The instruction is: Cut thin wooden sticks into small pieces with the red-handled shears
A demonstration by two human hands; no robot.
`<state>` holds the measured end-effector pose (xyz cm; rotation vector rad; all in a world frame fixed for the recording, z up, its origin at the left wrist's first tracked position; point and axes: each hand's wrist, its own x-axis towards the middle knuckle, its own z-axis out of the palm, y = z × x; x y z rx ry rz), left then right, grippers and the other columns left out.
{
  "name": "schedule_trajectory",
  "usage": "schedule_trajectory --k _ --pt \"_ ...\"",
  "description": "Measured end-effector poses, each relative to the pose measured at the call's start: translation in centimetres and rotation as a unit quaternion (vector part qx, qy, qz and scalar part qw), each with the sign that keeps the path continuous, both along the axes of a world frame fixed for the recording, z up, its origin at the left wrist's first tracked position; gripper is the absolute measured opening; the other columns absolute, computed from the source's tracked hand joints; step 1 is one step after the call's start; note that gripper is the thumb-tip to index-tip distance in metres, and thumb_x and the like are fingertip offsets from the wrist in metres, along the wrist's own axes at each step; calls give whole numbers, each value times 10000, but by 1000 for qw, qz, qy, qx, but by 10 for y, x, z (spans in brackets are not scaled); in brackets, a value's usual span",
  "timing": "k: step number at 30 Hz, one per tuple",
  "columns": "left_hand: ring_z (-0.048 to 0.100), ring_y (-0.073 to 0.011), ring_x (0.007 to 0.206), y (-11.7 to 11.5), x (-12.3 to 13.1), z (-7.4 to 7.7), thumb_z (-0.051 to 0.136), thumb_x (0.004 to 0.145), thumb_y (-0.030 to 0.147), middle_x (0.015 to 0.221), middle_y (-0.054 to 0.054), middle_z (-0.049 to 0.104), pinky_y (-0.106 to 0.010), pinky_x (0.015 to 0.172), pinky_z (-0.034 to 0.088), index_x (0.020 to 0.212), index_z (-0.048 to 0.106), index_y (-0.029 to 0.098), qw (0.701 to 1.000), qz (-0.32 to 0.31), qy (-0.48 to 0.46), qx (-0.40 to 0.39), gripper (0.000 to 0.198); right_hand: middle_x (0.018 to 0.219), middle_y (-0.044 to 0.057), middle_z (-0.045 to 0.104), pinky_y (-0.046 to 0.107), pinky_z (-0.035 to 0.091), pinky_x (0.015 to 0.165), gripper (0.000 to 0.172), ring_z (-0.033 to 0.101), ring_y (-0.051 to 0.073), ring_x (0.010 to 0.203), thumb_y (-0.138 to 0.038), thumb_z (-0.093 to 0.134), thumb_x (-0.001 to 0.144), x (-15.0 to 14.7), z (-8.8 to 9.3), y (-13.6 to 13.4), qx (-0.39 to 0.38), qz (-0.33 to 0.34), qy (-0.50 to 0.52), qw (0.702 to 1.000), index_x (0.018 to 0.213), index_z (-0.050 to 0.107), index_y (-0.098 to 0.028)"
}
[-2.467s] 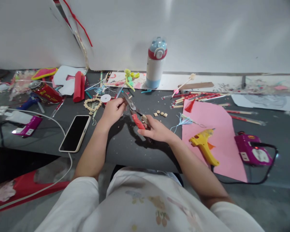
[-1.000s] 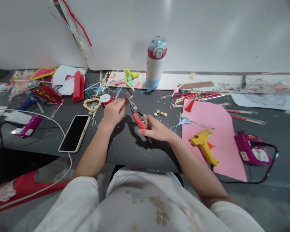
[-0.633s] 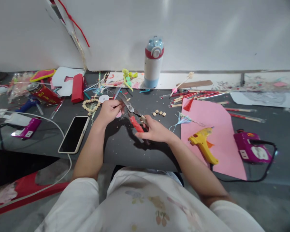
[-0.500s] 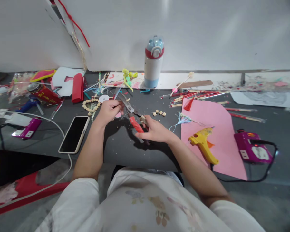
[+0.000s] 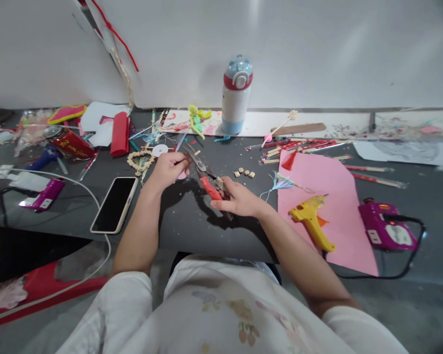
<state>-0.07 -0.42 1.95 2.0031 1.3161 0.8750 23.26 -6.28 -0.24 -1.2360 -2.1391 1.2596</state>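
Note:
My right hand is wrapped round the red-handled scissors, whose metal blades point up and left, toward my other hand. Just left of the blades, my left hand has its fingers pinched together; whatever lies between them is too small to make out. A pink round piece shows beside my left fingertips. Several small wooden pieces lie on the dark table beyond my right hand. A heart-shaped beaded ring rests left of my left hand.
A bottle stands at the back. On the right, a yellow glue gun lies on pink sheet, near a purple power box and its cable. A phone and a can are on the left.
The scissors have shifted very slightly to the right with my right hand. The whole view has also moved a little; my left hand keeps its pinch.

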Motion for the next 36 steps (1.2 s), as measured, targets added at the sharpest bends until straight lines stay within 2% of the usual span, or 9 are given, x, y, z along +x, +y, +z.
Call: schedule_trajectory --k 3,5,9,11,14,17,21,26,36 --pt "490 -88 488 0 2 -3 486 800 231 513 3 558 -207 489 347 549 571 150 999 11 37 32 277 765 -4 541 265 353 583 517 475 123 614 -657 548 706 -1 -1 0 -13 -9 -3 1000 861 364 -199" --pt "495 -92 513 0 5 -7 483 815 234 540 -1 565 -213 516 351 575 570 154 992 21 79 92 268 769 -6 545 265 359 591 519 480 123 622 -654 556 699 -2 -2 1 -18 -21 -4 1000 862 370 -198" --pt "532 -120 634 1 10 -16 469 829 217 642 -26 587 -234 600 371 655 561 159 954 52 167 245 206 766 -13 537 265 367 596 526 490 129 647 -656 563 686 -2 -3 2 -25 -38 1 999 875 394 -195" --pt "528 -124 639 2 10 -18 450 833 206 638 -31 578 -237 600 370 641 550 160 946 44 176 267 221 773 -10 539 268 373 597 540 498 133 655 -666 560 679 -3 -3 2 -34 -36 3 999 887 402 -193" --pt "499 -104 563 2 8 -14 458 819 199 566 -15 546 -228 559 356 565 535 155 969 15 125 212 269 810 3 547 275 383 609 569 513 139 671 -673 567 666 -4 -3 0 -36 -37 -5 999 915 403 -189" --pt "433 -73 455 2 4 -8 492 780 194 513 8 539 -211 473 315 568 562 149 999 -8 3 53 228 879 25 551 279 392 631 609 532 149 713 -666 604 635 -5 -2 -3 -14 -40 -8 999 948 399 -187" --pt "363 -49 373 1 -2 -4 522 754 208 493 16 550 -196 393 241 632 591 149 984 -51 -125 -116 152 961 53 546 282 402 665 624 541 163 782 -633 643 617 -5 -1 -6 19 -33 4 999 974 400 -182" --pt "348 -40 350 0 -3 -4 554 754 239 480 6 546 -196 372 222 609 573 151 975 -49 -159 -148 170 921 42 546 287 400 659 621 534 164 761 -644 633 625 -4 0 -5 21 -25 2 999 963 385 -186" --pt "351 -43 359 -1 -1 -2 511 726 181 475 13 537 -194 381 239 582 572 147 985 -36 -115 -126 160 806 8 542 272 361 605 542 491 138 661 -667 563 684 1 3 -1 9 9 -14 1000 867 360 -199"
